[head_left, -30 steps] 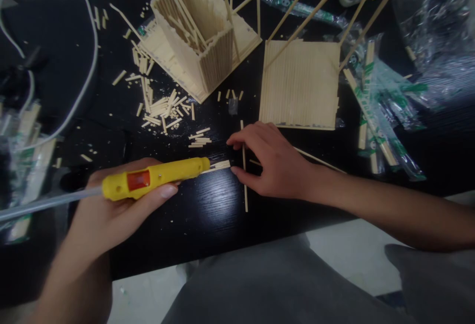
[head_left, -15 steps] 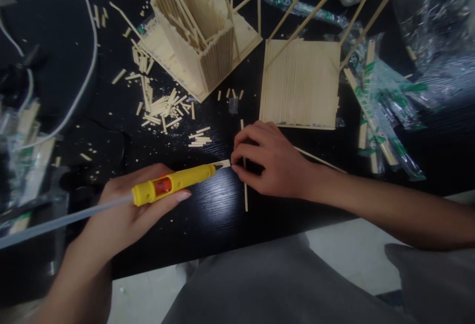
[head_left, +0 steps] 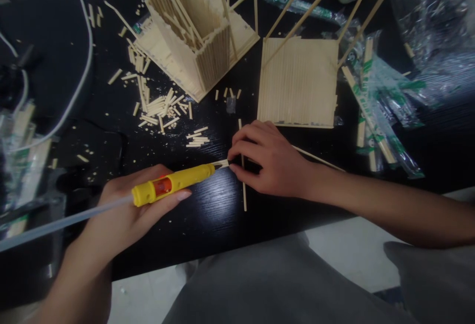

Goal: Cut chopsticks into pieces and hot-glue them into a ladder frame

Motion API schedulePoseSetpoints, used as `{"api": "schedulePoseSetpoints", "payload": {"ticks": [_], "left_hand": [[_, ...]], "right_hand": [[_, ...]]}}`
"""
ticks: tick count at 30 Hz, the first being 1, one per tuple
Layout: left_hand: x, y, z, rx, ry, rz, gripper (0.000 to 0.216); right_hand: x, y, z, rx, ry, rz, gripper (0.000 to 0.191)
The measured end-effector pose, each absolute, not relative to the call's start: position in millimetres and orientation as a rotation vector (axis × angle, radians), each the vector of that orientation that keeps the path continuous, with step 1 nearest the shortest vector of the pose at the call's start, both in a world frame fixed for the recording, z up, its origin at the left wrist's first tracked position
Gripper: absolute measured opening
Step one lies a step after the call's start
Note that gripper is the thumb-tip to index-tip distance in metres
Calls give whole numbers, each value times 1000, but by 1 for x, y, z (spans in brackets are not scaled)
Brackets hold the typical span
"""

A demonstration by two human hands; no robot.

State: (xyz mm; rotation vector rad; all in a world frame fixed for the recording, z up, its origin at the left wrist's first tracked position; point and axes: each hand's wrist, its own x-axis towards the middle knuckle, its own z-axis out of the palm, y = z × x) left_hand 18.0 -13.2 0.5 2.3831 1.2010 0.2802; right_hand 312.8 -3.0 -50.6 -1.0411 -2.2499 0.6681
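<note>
My left hand is closed around a yellow hot glue gun, with a translucent glue stick trailing out of its back. The gun's nozzle points right and meets a short piece of wooden stick. At the far end of that piece, the thumb and fingertips of my right hand are pinched together on it. Under my right hand, a longer wooden stick lies on the table, partly covered by the fingers. Another thin stick lies behind my right wrist.
A box of glued sticks stands on a stick base at the back. Right of it lies a flat stick panel with long sticks rising from its corners. Cut pieces are scattered left; wrapped chopsticks lie right. A white cable curves at left.
The view has shifted slightly, so the table items sit a little further left. Both hands keep the same grip, and the nozzle stays at the short stick piece.
</note>
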Motion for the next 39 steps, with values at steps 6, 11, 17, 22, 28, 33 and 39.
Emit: {"api": "schedulePoseSetpoints", "payload": {"ticks": [6, 11, 17, 22, 28, 33, 39], "left_hand": [[18, -15, -1, 2334, 1231, 254, 29], [18, -16, -2, 2321, 1243, 252, 30], [19, -15, -4, 2321, 1238, 267, 29], [21, -15, -3, 2306, 1251, 272, 30], [22, -15, -1, 2294, 1232, 273, 27], [23, -14, -2, 2293, 1239, 253, 26], [25, -15, -2, 2275, 1222, 270, 24]], "right_hand": [[313, -3, -52, -1041, -2241, 664, 6], [313, -2, -51, -1036, -2246, 661, 6], [313, -3, -51, -1045, -2243, 662, 6], [313, -3, -52, -1032, -2246, 661, 7], [313, -3, -51, -1044, -2245, 660, 8], [312, -3, -50, -1040, -2242, 650, 8], [312, -4, -51, -1034, -2237, 654, 7]]}}
